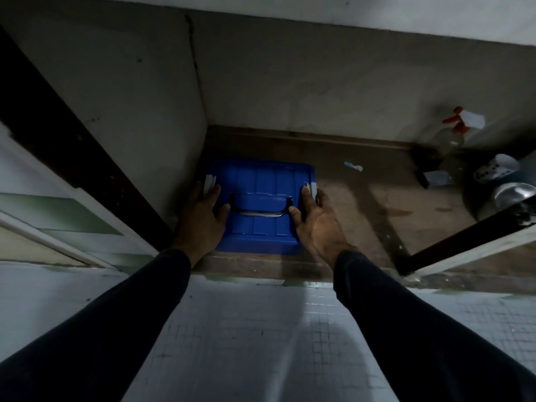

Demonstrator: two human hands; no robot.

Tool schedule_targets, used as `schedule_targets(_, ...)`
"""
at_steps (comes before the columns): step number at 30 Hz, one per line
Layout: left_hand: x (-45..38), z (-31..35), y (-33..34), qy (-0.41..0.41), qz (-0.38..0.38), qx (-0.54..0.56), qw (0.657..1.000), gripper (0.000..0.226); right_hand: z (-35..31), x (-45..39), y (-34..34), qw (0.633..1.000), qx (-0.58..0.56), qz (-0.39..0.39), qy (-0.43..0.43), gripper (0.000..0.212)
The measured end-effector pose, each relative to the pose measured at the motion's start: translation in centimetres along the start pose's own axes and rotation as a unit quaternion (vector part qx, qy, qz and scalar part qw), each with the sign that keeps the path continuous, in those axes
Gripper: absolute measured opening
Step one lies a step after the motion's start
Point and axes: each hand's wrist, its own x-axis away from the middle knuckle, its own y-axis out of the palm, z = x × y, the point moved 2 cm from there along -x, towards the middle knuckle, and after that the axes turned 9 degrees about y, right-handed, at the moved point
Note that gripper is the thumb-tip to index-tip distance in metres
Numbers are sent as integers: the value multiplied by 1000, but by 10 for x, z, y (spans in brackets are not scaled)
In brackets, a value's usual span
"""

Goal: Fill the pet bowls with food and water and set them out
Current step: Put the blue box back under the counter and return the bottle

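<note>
A blue plastic storage box (pixel 261 181) with a ribbed lid, a carry handle (pixel 259 206) and grey side latches sits on the floor of a low open cabinet, against its left wall. My left hand (pixel 204 211) lies flat on the lid's left side, fingers by the left latch. My right hand (pixel 317 217) rests on the lid's right edge, fingertips near the right latch. Both hands are spread and touch the box without gripping it. No pet bowl is clearly seen; a shiny metal vessel (pixel 512 192) stands at the far right.
The cabinet doors stand open, left door (pixel 66 146) and right door (pixel 470 242). A spray bottle (pixel 455 132) with a red trigger, a white perforated object (pixel 497 168) and a small box (pixel 435 178) sit at the right back. White tiled floor (pixel 261 343) lies below.
</note>
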Motion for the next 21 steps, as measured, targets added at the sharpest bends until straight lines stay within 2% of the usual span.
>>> schedule_targets(2, 11, 3, -2, 10, -31, -46, 998, 63, 0, 10, -2, 998, 57, -34, 9, 72)
schedule_targets(6, 42, 9, -13, 33, -72, -128, 989, 63, 3, 36, -9, 984, 170, -53, -1, 75)
schedule_targets(13, 116, 36, -54, 43, -178, -140, 973, 62, 19, 110, -25, 950, 286, -126, -14, 76)
schedule_targets(19, 188, 71, -105, -6, -349, -199, 916, 60, 2, 201, -73, 916, 330, -227, 23, 61)
schedule_targets(21, 209, 87, -129, -2, -376, -203, 904, 59, -6, 231, -90, 903, 349, -250, 18, 56)
